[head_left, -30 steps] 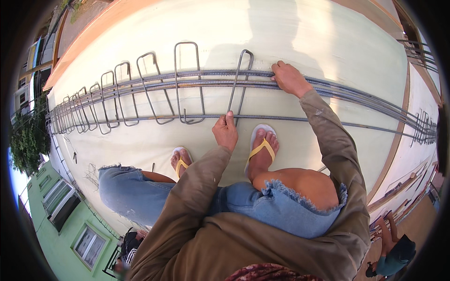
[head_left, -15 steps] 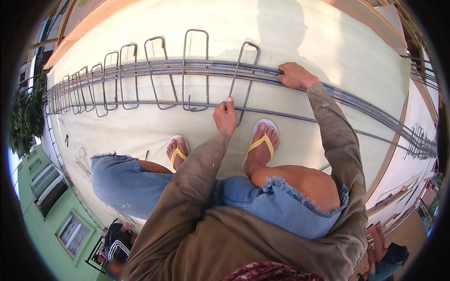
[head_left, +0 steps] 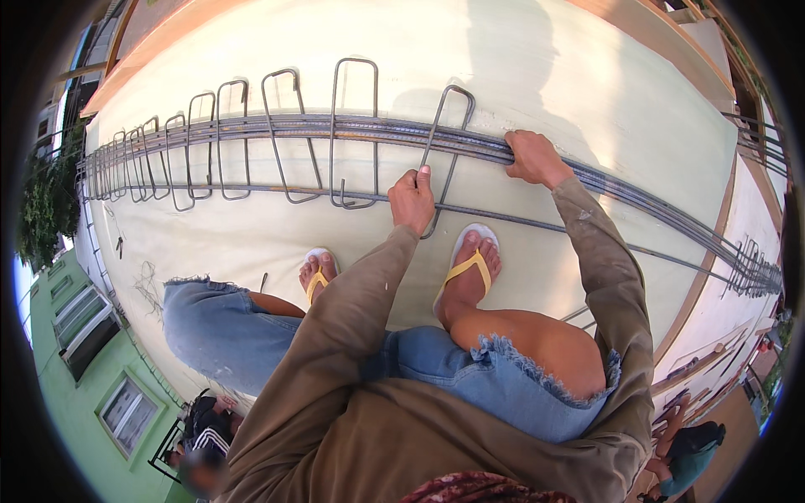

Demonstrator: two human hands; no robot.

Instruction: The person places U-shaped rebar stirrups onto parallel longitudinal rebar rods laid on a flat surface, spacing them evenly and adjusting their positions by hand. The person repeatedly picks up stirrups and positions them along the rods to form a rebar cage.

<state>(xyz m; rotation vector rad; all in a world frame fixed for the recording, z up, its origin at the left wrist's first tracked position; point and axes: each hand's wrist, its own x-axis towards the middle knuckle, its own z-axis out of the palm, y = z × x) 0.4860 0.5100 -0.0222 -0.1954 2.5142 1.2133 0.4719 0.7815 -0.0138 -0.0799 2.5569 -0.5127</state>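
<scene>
My left hand [head_left: 412, 201] is closed on the near left side of a bent steel stirrup [head_left: 459, 90], beside the single lower rebar [head_left: 503, 217]. That stirrup leans to the right and loops around the long bars. To the right, my right hand [head_left: 535, 158] is wrapped over the bundle of rebars [head_left: 620, 191], its fingertips hidden behind the bars. Left of my hands stands an upright stirrup [head_left: 355, 60] with a hooked end by the lower bar. Another tilted stirrup [head_left: 279, 74] and several more are strung along the bars toward the far left.
Both my feet, in sandals with yellow straps [head_left: 470, 267], are planted on the pale deck [head_left: 377, 268] just below the bars. More stirrups [head_left: 750, 267] cluster at the far right. Wooden edging [head_left: 138, 59] borders the deck. People are at lower left and lower right [head_left: 694, 453].
My left hand has shifted slightly right with the stirrup it holds. My right hand still grips the bundle, a little lower in the picture.
</scene>
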